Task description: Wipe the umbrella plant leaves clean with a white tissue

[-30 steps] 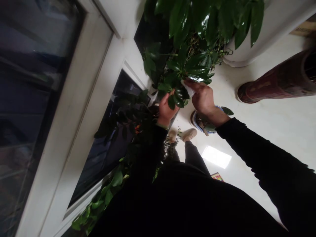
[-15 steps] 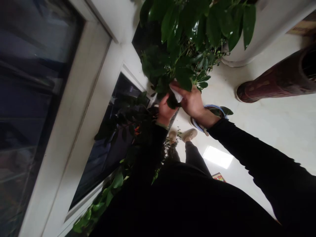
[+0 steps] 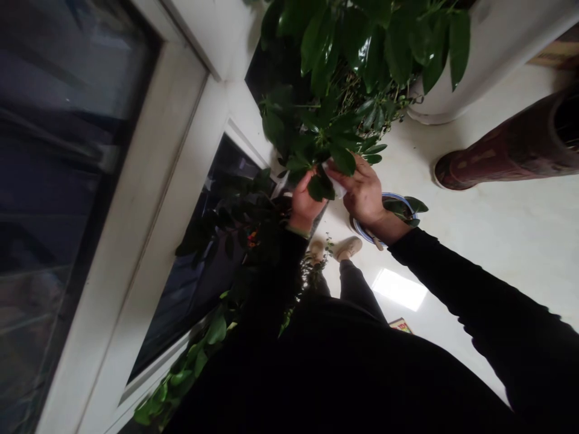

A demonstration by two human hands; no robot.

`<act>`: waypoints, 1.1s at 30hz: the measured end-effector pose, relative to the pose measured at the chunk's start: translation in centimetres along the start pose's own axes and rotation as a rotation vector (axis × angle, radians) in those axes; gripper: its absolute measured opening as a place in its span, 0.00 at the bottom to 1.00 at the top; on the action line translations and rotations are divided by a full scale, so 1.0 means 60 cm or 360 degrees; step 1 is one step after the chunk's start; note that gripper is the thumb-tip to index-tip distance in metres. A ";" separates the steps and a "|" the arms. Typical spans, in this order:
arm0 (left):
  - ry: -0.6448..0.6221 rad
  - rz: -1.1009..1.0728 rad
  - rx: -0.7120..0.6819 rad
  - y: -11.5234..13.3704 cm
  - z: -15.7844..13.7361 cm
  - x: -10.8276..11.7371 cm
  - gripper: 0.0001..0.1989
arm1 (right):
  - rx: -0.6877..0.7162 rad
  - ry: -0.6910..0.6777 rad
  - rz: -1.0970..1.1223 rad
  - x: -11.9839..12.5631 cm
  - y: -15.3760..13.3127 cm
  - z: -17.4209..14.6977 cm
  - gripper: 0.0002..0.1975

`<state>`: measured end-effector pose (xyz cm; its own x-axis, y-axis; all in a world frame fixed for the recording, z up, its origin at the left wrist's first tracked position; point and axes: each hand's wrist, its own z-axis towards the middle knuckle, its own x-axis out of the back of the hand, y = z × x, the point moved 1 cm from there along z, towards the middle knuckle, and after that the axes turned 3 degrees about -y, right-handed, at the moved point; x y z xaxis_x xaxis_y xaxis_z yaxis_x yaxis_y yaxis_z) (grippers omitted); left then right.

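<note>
In the middle of the head view stands a leafy green plant point(image 3: 323, 135) with glossy leaves. My left hand point(image 3: 306, 202) is closed around a dark green leaf point(image 3: 320, 187) at the plant's lower edge, thumb on top. Just to its right, my right hand point(image 3: 364, 191) pinches a white tissue point(image 3: 335, 179) beside that same leaf. Foliage covers part of the right fingertips, so whether the tissue presses on the leaf is hard to make out.
A white-framed glass door point(image 3: 149, 205) runs along the left. To the right, a tall brown vase point(image 3: 502, 144) stands on the pale floor point(image 3: 474, 241). A blue-rimmed pot point(image 3: 398, 196) sits beneath my right wrist. Trailing plants point(image 3: 212, 331) line the lower left.
My right hand has shifted slightly right and down with the tissue, away from the left hand. Leaves above the hands have swung and spread into view. My left hand stays nearly in place.
</note>
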<state>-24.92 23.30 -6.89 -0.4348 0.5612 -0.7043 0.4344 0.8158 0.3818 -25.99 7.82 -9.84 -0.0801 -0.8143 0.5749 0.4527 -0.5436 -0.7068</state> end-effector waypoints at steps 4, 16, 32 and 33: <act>-0.0035 0.0020 0.0052 -0.003 -0.002 0.002 0.20 | -0.0127 -0.0045 -0.0020 0.002 0.023 -0.021 0.25; 0.0253 0.0220 -0.0445 0.026 0.002 0.057 0.19 | -0.0803 0.0378 0.0158 0.049 -0.043 -0.124 0.20; -0.0363 0.0316 0.0157 0.055 -0.007 0.023 0.45 | -0.0617 0.0422 0.0581 0.034 -0.109 -0.051 0.14; -0.0378 0.0323 0.0142 0.050 -0.011 0.017 0.46 | -0.0546 0.0440 0.0454 0.028 -0.103 -0.044 0.15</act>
<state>-24.60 26.41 -6.07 -0.1407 0.6543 -0.7430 0.5654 0.6692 0.4823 -31.26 9.26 -5.57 -0.2485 -0.9378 0.2426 0.1775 -0.2903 -0.9403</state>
